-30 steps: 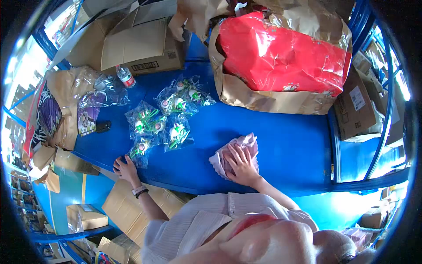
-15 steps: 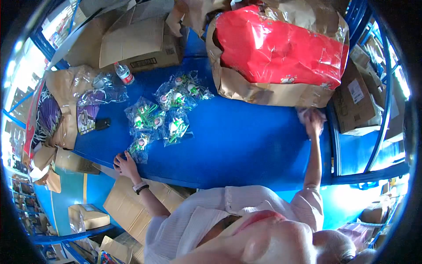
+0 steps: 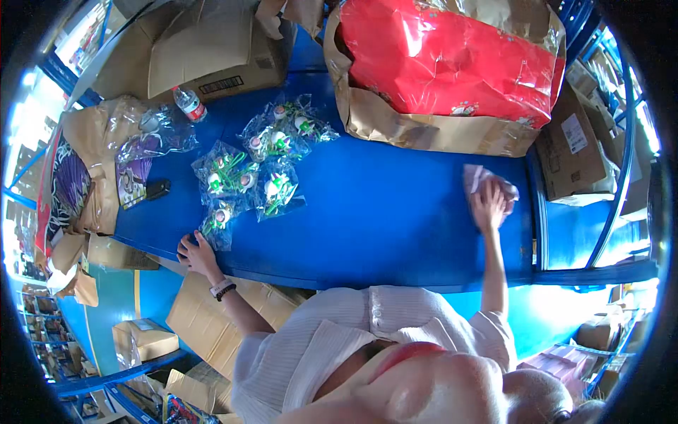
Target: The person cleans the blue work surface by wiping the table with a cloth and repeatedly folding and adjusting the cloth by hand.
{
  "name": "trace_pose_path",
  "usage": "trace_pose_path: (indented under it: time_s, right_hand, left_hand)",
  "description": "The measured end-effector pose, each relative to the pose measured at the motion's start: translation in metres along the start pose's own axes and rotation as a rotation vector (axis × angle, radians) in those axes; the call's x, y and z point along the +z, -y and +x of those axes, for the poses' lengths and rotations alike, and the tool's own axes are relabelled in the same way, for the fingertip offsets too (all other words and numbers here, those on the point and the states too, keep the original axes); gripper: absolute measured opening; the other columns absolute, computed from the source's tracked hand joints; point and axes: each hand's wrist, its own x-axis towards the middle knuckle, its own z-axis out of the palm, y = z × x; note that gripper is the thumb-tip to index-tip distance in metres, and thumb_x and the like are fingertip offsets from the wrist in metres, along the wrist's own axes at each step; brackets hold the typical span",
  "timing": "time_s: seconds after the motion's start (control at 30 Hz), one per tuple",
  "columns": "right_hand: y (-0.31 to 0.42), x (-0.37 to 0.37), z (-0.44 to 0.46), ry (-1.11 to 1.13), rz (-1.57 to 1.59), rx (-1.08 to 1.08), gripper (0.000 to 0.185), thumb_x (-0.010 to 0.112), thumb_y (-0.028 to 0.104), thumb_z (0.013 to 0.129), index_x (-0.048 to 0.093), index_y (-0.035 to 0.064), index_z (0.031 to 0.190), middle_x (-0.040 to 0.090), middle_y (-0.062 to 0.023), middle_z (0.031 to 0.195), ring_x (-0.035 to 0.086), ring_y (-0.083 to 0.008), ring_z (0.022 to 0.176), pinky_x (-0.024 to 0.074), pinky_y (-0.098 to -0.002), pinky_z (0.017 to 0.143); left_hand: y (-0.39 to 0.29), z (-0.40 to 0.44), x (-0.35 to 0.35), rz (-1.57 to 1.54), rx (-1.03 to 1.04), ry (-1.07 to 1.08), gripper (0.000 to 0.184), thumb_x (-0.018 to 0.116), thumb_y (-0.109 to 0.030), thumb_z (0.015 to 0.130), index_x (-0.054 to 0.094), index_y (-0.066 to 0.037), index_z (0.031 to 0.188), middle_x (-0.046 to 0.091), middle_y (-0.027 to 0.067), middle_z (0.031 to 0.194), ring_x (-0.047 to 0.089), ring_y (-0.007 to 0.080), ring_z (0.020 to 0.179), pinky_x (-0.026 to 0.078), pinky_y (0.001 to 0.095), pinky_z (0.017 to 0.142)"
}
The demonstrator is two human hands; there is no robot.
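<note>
My right hand (image 3: 489, 205) presses a crumpled pinkish cloth (image 3: 474, 177) flat onto the right part of the blue table (image 3: 381, 212), its fingers over the cloth. At the table's near left edge rests my left hand (image 3: 200, 256), fingers apart and holding nothing. Just beyond it lies a clear plastic bag (image 3: 217, 220) with a small white, green and pink item inside. Several similar bagged items (image 3: 277, 189) lie grouped farther back. Their exact kind is hard to make out.
A large paper bag lined with red wrapping (image 3: 445, 71) stands at the back right. Cardboard boxes (image 3: 233, 63) fill the back left, near a bottle with a red label (image 3: 189, 104). A small black object (image 3: 158, 189) lies left. Another box (image 3: 572, 145) stands beyond the right edge.
My right hand has drawn the cloth toward me and slightly left, away from the paper bag. My left hand stays at the table edge. The view has shifted a little.
</note>
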Motion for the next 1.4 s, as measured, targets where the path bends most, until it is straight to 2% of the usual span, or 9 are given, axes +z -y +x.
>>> trace_pose_path:
  time_s: [0.13, 0.43, 0.6, 0.7, 0.77, 0.83, 0.97, 1.1, 1.4]
  right_hand:
    - [0.126, -0.089, -0.054, -0.080, 0.289, -0.463, 0.054, 0.066, 0.028, 0.071, 0.055, 0.0152, 0.122, 0.047, -0.0099, 0.126, 0.044, -0.0320, 0.115, 0.0310, -0.0533, 0.099]
    - [0.230, -0.123, -0.113, 0.234, 0.720, -1.128, 0.048, 0.056, 0.036, 0.083, 0.053, 0.0210, 0.128, 0.042, -0.0048, 0.140, 0.029, -0.0280, 0.136, 0.0218, -0.0521, 0.110]
    - [0.191, -0.118, -0.063, 0.289, 0.623, -0.872, 0.048, 0.061, 0.040, 0.080, 0.057, 0.0197, 0.123, 0.053, -0.0042, 0.129, 0.048, -0.0221, 0.120, 0.0314, -0.0414, 0.106]
    - [0.097, -0.051, -0.007, -0.103, 0.411, -0.560, 0.045, 0.067, 0.023, 0.076, 0.057, 0.0178, 0.120, 0.059, -0.0054, 0.114, 0.058, -0.0224, 0.097, 0.0496, -0.0380, 0.078]
    - [0.029, -0.047, 0.021, 0.188, 0.439, 0.125, 0.045, 0.060, 0.027, 0.082, 0.054, 0.0165, 0.125, 0.058, -0.0087, 0.118, 0.057, -0.0268, 0.104, 0.0462, -0.0407, 0.086]
    - [-0.060, 0.015, 0.047, -0.093, 0.088, 0.013, 0.052, 0.053, 0.037, 0.086, 0.048, 0.0182, 0.133, 0.054, -0.0104, 0.127, 0.051, -0.0305, 0.114, 0.0404, -0.0436, 0.095]
    - [-0.078, 0.028, 0.052, -0.048, 0.012, 0.126, 0.056, 0.048, 0.043, 0.087, 0.045, 0.0186, 0.137, 0.047, -0.0085, 0.137, 0.042, -0.0347, 0.124, 0.0314, -0.0488, 0.104]
    - [-0.012, 0.012, 0.029, -0.091, -0.044, 0.044, 0.055, 0.053, 0.040, 0.084, 0.049, 0.0172, 0.133, 0.044, -0.0072, 0.139, 0.041, -0.0351, 0.124, 0.0297, -0.0502, 0.104]
    - [0.217, -0.101, -0.053, 0.148, 0.532, -0.898, 0.055, 0.058, 0.034, 0.078, 0.051, 0.0160, 0.129, 0.040, -0.0093, 0.141, 0.035, -0.0336, 0.128, 0.0250, -0.0585, 0.103]
  left_hand:
    - [0.003, 0.000, -0.003, -0.007, 0.050, -0.035, 0.045, 0.045, -0.057, 0.089, 0.052, -0.018, 0.111, 0.047, 0.0096, 0.126, 0.039, 0.0426, 0.119, 0.038, 0.0591, 0.090]
    - [0.008, 0.007, 0.004, -0.012, 0.017, 0.023, 0.048, 0.044, -0.058, 0.089, 0.051, -0.019, 0.118, 0.044, 0.0046, 0.131, 0.035, 0.0399, 0.123, 0.037, 0.0629, 0.088]
    - [0.011, 0.010, 0.007, 0.011, 0.005, 0.030, 0.048, 0.044, -0.057, 0.089, 0.051, -0.020, 0.118, 0.044, 0.0052, 0.130, 0.035, 0.0399, 0.123, 0.038, 0.0623, 0.088]
    - [0.011, 0.007, 0.003, 0.021, 0.005, 0.026, 0.047, 0.044, -0.057, 0.089, 0.051, -0.020, 0.118, 0.044, 0.0056, 0.130, 0.035, 0.0401, 0.123, 0.038, 0.0618, 0.088]
    - [0.007, 0.006, 0.002, 0.023, 0.012, 0.026, 0.047, 0.045, -0.057, 0.089, 0.051, -0.020, 0.117, 0.044, 0.0060, 0.130, 0.036, 0.0403, 0.122, 0.039, 0.0612, 0.088]
    - [0.005, 0.005, 0.001, 0.021, 0.013, 0.026, 0.047, 0.045, -0.057, 0.089, 0.051, -0.020, 0.117, 0.045, 0.0061, 0.129, 0.036, 0.0404, 0.122, 0.039, 0.0610, 0.087]
    - [0.007, 0.005, 0.005, 0.023, 0.009, 0.016, 0.047, 0.046, -0.057, 0.089, 0.051, -0.020, 0.117, 0.045, 0.0063, 0.129, 0.036, 0.0407, 0.122, 0.040, 0.0603, 0.087]
    - [0.022, 0.011, 0.021, 0.033, 0.062, -0.025, 0.046, 0.046, -0.056, 0.089, 0.051, -0.020, 0.117, 0.045, 0.0059, 0.129, 0.037, 0.0407, 0.122, 0.040, 0.0603, 0.086]
    - [0.013, 0.007, 0.009, 0.047, 0.008, -0.004, 0.047, 0.047, -0.057, 0.088, 0.051, -0.020, 0.117, 0.044, 0.0050, 0.131, 0.035, 0.0404, 0.123, 0.040, 0.0601, 0.088]
